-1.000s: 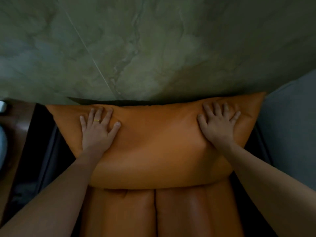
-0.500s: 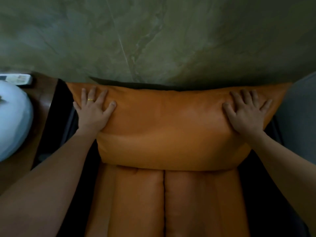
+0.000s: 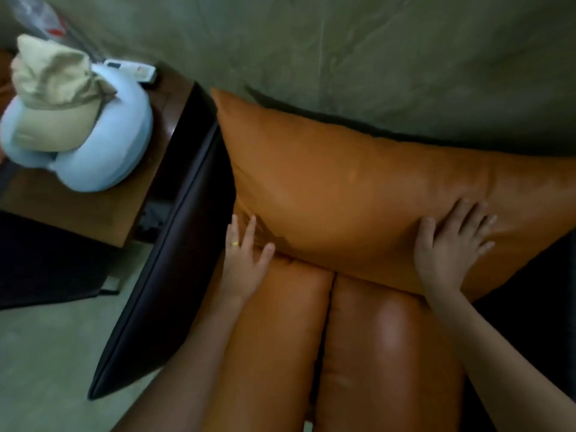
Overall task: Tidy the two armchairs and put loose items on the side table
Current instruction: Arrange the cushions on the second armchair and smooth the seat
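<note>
An orange leather cushion (image 3: 358, 198) lies across the back of an armchair with an orange seat (image 3: 383, 347) and a dark brown arm (image 3: 174, 260). My left hand (image 3: 244, 263), fingers spread and wearing a ring, rests at the cushion's lower left corner where it meets the seat. My right hand (image 3: 452, 247) lies flat with spread fingers on the cushion's lower right part. To the left stands the wooden side table (image 3: 93, 210), bearing a light blue neck pillow (image 3: 121, 141), a beige cap (image 3: 53, 88) on top of it, and a white remote (image 3: 131, 68).
A grey-green marbled wall (image 3: 343, 42) rises behind the chair. A clear plastic bag with red print (image 3: 43, 20) shows at the top left. Pale floor (image 3: 46, 353) lies at the lower left, with a dark shape (image 3: 40, 260) below the table.
The view has swung left, bringing the side table and its items into sight. Both hands have slid down from the cushion's top corners to its lower edge.
</note>
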`<action>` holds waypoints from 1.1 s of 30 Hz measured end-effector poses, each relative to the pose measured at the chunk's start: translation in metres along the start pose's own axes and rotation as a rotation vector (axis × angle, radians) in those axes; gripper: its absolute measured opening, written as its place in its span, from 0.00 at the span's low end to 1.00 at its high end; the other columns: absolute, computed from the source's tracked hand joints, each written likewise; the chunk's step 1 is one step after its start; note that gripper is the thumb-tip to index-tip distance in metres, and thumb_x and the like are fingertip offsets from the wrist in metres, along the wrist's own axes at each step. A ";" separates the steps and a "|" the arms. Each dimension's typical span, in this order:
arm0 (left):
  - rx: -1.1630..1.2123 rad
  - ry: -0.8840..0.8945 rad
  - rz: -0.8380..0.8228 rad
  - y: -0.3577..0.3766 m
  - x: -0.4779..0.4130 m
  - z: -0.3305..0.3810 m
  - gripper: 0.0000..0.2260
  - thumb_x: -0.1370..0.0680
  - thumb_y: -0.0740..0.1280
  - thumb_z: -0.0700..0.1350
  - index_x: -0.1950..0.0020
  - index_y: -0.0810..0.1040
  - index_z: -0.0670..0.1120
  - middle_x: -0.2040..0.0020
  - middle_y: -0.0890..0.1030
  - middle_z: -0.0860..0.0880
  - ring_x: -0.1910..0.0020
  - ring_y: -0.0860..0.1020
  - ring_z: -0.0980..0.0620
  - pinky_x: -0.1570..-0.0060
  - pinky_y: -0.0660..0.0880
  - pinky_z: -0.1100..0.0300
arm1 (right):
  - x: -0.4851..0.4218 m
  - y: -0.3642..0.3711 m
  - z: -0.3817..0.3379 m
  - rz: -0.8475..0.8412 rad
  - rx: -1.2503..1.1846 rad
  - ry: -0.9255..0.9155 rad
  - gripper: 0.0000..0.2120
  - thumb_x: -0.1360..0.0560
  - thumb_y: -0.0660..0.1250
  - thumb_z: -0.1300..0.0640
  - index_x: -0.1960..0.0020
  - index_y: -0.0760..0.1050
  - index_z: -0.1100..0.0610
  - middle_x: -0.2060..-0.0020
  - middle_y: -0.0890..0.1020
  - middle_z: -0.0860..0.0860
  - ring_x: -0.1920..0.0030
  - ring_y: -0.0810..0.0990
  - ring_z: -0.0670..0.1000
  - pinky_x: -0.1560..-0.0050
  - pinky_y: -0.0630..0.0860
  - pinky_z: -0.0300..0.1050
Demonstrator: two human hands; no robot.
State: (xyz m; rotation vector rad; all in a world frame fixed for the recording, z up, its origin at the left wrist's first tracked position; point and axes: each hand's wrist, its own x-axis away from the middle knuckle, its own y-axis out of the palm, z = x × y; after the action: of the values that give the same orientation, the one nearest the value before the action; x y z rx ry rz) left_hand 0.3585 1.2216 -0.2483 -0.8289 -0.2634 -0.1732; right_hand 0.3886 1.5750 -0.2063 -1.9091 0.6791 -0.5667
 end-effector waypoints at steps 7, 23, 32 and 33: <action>0.175 -0.629 -0.200 0.018 0.117 -0.086 0.48 0.29 0.60 0.76 0.18 0.54 0.49 0.19 0.60 0.46 0.21 0.60 0.46 0.23 0.59 0.49 | 0.108 0.037 0.010 -0.226 -0.303 -0.178 0.31 0.17 0.50 0.41 0.18 0.48 0.48 0.18 0.41 0.48 0.19 0.37 0.51 0.21 0.45 0.54; 0.445 -0.590 -0.299 0.023 0.168 -0.141 0.38 0.27 0.56 0.75 0.21 0.63 0.56 0.26 0.71 0.51 0.31 0.72 0.50 0.37 0.70 0.57 | 0.289 0.107 0.006 -0.773 -0.438 0.016 0.29 0.19 0.55 0.38 0.23 0.45 0.30 0.21 0.39 0.35 0.23 0.45 0.38 0.24 0.51 0.46; 0.428 -0.396 -0.296 -0.007 0.202 -0.141 0.38 0.26 0.67 0.67 0.20 0.58 0.59 0.22 0.62 0.57 0.23 0.62 0.54 0.27 0.63 0.55 | 0.310 0.092 -0.010 -0.805 -0.791 0.292 0.36 0.21 0.65 0.40 0.23 0.46 0.27 0.29 0.62 0.30 0.28 0.64 0.43 0.28 0.65 0.49; 0.420 -0.374 -0.283 -0.013 0.206 -0.141 0.36 0.26 0.67 0.67 0.21 0.58 0.61 0.22 0.61 0.59 0.24 0.61 0.56 0.26 0.62 0.54 | 0.315 0.088 -0.013 -0.819 -0.821 0.277 0.35 0.21 0.66 0.42 0.25 0.48 0.25 0.31 0.63 0.27 0.28 0.65 0.42 0.27 0.66 0.49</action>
State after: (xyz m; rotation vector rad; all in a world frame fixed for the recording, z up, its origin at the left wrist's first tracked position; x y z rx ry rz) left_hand 0.5744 1.0976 -0.2695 -0.3970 -0.7440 -0.2170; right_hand 0.5926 1.3235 -0.2533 -2.9342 0.2638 -1.2074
